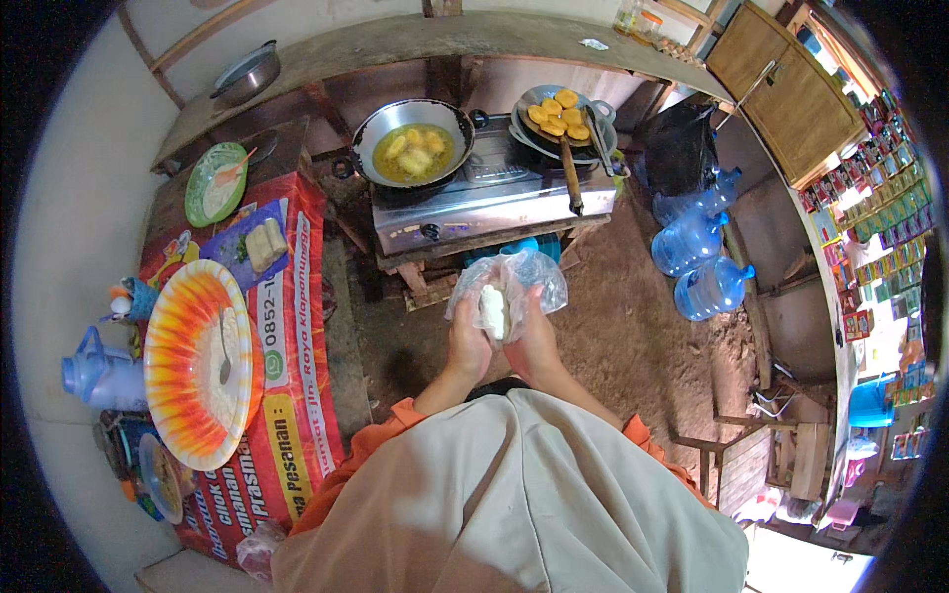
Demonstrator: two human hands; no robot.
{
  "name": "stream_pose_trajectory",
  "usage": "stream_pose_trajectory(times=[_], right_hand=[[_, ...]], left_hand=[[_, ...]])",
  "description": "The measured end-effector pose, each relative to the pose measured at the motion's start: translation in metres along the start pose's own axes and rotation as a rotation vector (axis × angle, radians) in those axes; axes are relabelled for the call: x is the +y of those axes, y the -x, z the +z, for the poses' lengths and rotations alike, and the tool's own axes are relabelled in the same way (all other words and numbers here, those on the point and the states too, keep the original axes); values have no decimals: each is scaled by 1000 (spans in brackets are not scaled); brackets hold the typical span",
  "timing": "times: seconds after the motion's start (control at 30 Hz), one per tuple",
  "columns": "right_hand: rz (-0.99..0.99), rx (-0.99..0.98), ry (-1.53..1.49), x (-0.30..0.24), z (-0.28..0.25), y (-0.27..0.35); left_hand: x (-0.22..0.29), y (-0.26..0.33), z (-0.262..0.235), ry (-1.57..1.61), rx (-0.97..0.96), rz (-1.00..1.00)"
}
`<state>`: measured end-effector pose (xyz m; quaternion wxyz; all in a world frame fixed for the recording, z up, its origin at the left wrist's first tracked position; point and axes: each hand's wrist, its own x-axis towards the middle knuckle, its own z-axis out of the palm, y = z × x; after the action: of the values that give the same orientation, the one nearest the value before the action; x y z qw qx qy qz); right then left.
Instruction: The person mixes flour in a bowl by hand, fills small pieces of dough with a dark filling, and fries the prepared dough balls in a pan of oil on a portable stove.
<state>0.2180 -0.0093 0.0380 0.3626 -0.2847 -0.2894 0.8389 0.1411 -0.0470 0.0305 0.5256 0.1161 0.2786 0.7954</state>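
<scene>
In front of my body, my left hand (468, 344) and my right hand (535, 342) hold a clear plastic bag (547, 281) between them. Both hands are closed around its sides. Inside the bag lies a white, long lump that looks like dough (492, 308). Just beyond stands a metal gas stove (465, 215). On its left burner, a wok (362, 127) holds oil with several yellow pieces frying (415, 151). At its right, golden fried pieces (560, 117) rest on a skimmer with a wooden handle (570, 178), over another pan.
A table with a red printed cover (306, 395) stands at left. On it are an orange-and-white bowl (158, 336) of white powder with a spoon, a purple tray (229, 247) with pale blocks, and a green basin (205, 163). Blue water jugs (707, 292) sit on the floor at right.
</scene>
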Motion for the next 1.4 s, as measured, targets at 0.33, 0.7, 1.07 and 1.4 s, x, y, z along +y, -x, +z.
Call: stream_pose_trajectory(times=[0.33,0.7,1.07,1.4], right_hand=[[-529,-159,1008,-24,16,9],[-113,-218,309,-41,-27,6],[-880,-608,1370,-54,-33,3],[-245,-95,363,-7,-5,20]], left_hand=[[7,4,5,139,30,-143],[18,7,6,464,-91,-225],[21,6,1,364,-129,-335],[11,8,12,396,-126,-217]])
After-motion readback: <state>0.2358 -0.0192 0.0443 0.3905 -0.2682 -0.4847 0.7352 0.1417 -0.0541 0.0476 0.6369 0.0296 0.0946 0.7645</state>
